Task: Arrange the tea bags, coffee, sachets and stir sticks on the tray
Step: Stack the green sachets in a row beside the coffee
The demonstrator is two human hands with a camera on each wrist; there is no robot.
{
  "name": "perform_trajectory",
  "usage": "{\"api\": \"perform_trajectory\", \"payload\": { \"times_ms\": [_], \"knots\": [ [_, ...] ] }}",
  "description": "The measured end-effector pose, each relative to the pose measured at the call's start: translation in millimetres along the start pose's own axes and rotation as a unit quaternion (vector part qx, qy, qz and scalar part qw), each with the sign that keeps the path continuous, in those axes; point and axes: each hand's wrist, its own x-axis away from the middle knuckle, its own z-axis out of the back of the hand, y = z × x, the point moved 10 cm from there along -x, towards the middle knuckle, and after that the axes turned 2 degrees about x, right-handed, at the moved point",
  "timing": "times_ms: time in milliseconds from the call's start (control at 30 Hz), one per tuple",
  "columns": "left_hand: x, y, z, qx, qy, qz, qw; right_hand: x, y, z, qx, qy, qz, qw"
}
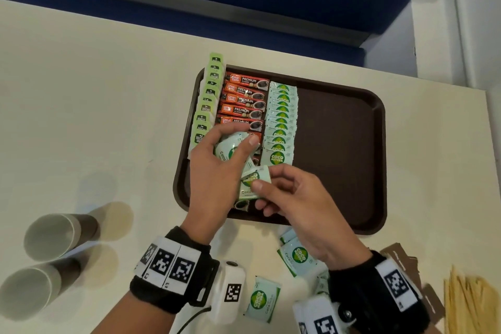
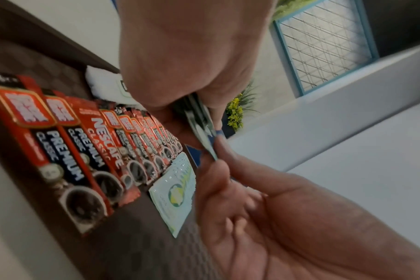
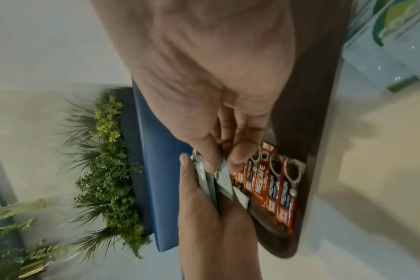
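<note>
A brown tray (image 1: 339,144) holds a column of green tea bags (image 1: 207,100), red coffee sticks (image 1: 244,100) and pale green Coco sachets (image 1: 280,122). My left hand (image 1: 230,149) hovers over the tray's near left part and grips a small stack of Coco sachets (image 1: 226,150). Just below it, my right hand (image 1: 268,187) pinches one sachet (image 1: 253,180) between thumb and fingers. In the left wrist view the held sachets (image 2: 201,130) show edge-on above the coffee sticks (image 2: 84,151). The right wrist view shows the pinched sachet (image 3: 224,180) beside the left hand's stack (image 3: 204,181).
Loose Coco sachets (image 1: 261,298) lie on the table in front of the tray. Wooden stir sticks (image 1: 469,304) are piled at the bottom right beside brown cardboard pieces (image 1: 406,260). Two paper cups (image 1: 51,236) lie on their sides at the left. The tray's right half is bare.
</note>
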Motion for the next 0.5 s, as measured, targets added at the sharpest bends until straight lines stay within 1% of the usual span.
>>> {"api": "perform_trajectory", "payload": {
  "times_ms": [67,167,200,267,333,367,433,500],
  "knots": [
    [-3.0,-0.3,5.5,-0.009,0.006,0.000,1.000,-2.6,-5.0,13.8,0.032,0.019,0.012,0.999],
    [-6.7,-5.9,15.2,-0.009,0.005,0.021,1.000,-3.8,-14.2,36.9,0.068,0.066,0.042,0.995],
    [-7.9,-8.6,15.8,-0.017,-0.010,0.035,0.999,-3.7,-16.5,43.5,0.063,0.082,0.050,0.993],
    [-7.7,-15.6,8.3,-0.046,-0.071,0.076,0.994,-3.4,-18.7,51.5,0.037,0.102,0.060,0.992],
    [-2.7,-22.7,-3.9,-0.076,-0.132,0.116,0.982,-3.6,-20.1,52.0,0.018,0.101,0.063,0.993],
    [-0.3,-24.9,-7.9,-0.093,-0.145,0.126,0.977,-4.1,-20.6,50.4,0.017,0.093,0.065,0.993],
    [1.5,-27.4,-10.2,-0.122,-0.142,0.130,0.974,-4.4,-22.6,48.2,0.025,0.079,0.070,0.994],
    [1.7,-28.8,-11.0,-0.146,-0.136,0.125,0.972,-4.2,-26.7,52.8,0.065,0.087,0.086,0.990]
  ]
}}
